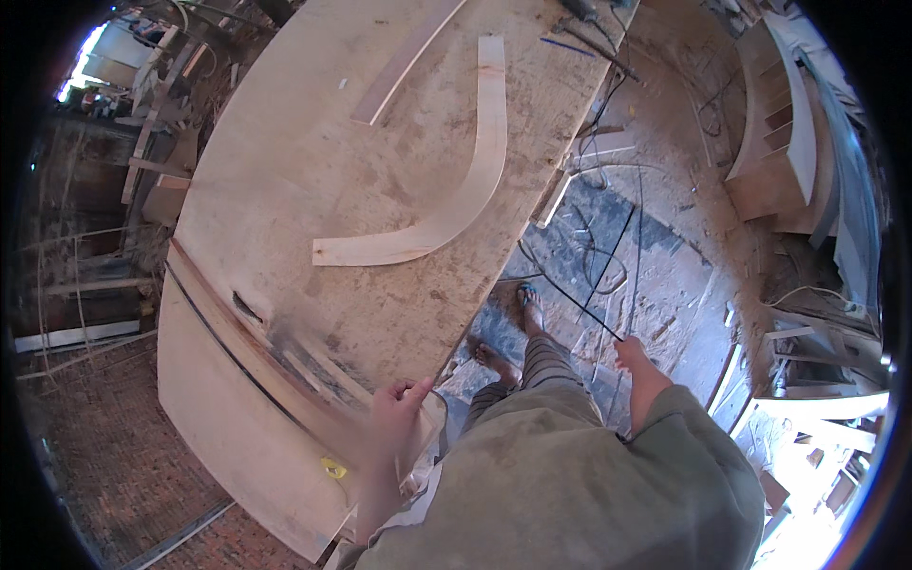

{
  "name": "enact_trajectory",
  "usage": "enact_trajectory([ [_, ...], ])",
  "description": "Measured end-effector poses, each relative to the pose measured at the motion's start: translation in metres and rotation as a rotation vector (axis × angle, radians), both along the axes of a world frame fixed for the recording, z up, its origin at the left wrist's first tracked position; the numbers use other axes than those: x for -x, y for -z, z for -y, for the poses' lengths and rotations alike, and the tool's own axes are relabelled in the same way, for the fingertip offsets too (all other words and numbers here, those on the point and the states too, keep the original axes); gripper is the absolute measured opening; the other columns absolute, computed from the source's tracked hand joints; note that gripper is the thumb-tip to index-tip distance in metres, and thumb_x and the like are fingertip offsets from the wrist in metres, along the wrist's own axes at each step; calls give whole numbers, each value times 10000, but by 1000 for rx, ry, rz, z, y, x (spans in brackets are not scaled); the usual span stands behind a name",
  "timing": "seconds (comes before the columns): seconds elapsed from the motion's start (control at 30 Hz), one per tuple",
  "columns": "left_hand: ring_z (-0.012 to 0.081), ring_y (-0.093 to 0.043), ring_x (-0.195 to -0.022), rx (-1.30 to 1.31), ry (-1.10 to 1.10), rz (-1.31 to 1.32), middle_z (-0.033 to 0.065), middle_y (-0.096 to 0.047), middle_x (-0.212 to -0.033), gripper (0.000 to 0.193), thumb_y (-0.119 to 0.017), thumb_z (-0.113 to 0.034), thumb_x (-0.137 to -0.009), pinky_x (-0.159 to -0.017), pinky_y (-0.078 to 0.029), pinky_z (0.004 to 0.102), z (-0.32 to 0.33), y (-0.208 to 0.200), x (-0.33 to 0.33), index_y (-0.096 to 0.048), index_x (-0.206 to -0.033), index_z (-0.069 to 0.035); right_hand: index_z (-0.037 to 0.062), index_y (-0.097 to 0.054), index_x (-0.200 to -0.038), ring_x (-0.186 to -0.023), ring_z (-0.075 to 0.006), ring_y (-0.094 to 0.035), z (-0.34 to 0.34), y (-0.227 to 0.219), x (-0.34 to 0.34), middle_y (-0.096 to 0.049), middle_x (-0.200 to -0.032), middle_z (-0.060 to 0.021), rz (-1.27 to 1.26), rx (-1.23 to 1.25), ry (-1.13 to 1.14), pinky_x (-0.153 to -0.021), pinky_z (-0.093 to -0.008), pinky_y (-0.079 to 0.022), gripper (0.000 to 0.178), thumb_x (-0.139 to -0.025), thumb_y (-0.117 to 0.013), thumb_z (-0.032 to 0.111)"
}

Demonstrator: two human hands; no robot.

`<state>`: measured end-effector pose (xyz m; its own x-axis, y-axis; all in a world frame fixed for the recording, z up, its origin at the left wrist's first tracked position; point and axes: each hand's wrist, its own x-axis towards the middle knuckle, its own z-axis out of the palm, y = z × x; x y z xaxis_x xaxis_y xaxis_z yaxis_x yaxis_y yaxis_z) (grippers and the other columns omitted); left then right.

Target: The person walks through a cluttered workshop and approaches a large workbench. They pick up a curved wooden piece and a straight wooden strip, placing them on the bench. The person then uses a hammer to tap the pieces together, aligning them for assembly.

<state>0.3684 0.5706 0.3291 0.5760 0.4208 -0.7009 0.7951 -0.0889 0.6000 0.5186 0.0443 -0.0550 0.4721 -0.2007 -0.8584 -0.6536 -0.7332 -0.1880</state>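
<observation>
My left hand (401,407) is over the near edge of the worktable (256,171), its fingers curled and partly blurred. A brownish-grey smear beside it hides what those fingers hold, if anything. Down at my right side, my right hand (628,354) is closed around a black cord (581,309), which runs up and left toward the table edge. On the tabletop lies a pale curved wooden piece (475,190), bent like an L. Farther back is a straight wooden strip (404,66).
Long wooden strips (256,347) lie along the table's left part, near a small yellow object (332,467). A corded tool (579,11) and a blue pen-like stick (567,47) are at the far edge. Loose cables cross the dusty floor (665,275). A curved wooden shelf unit (774,123) stands right.
</observation>
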Motion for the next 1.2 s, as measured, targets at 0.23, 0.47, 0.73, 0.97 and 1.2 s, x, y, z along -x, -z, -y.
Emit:
enact_trajectory([
  [0.23,107,-519,-660,55,-34,64,-15,-566,-705,454,-670,-468,-955,-620,-402,294,-14,18,24,-768,-894,-29,77,-620,-958,-705,-279,-709,29,-73,28,-645,-866,-75,299,13,812,-558,-463,-520,150,-953,-563,216],
  [0.47,113,-532,-655,75,-48,56,-13,-565,-695,466,-644,-458,-977,-637,-419,286,-1,23,14,-765,-915,-12,109,-553,-1073,-926,-317,-701,7,-92,-22,-624,-943,-111,744,-503,1759,-634,-525,-546,214,-865,-597,120],
  [0.73,97,-530,-627,176,-74,80,-13,-585,-697,463,-632,-473,-987,-609,-403,263,22,29,-31,-756,-932,-31,172,-424,-1436,-884,-289,-708,-75,-127,-107,-718,-997,-165,640,69,139,-772,-464,-527,492,-987,-605,253],
  [0.97,89,-528,-577,157,-194,67,-16,-581,-678,489,-645,-502,-980,-538,-379,256,44,14,-64,-741,-931,-25,69,-711,-1221,-690,-154,-637,-183,-89,-163,-747,-850,-68,582,-529,15,-661,-323,-481,316,-1005,-558,242],
  [1.2,99,-529,-565,133,-379,15,-7,-579,-643,474,-655,-477,-979,-540,-391,262,67,4,-62,-744,-881,-22,28,-767,-1056,-705,-125,-584,-223,-84,-214,-667,-764,-24,451,-725,129,-664,-298,-451,284,-935,-702,277],
])
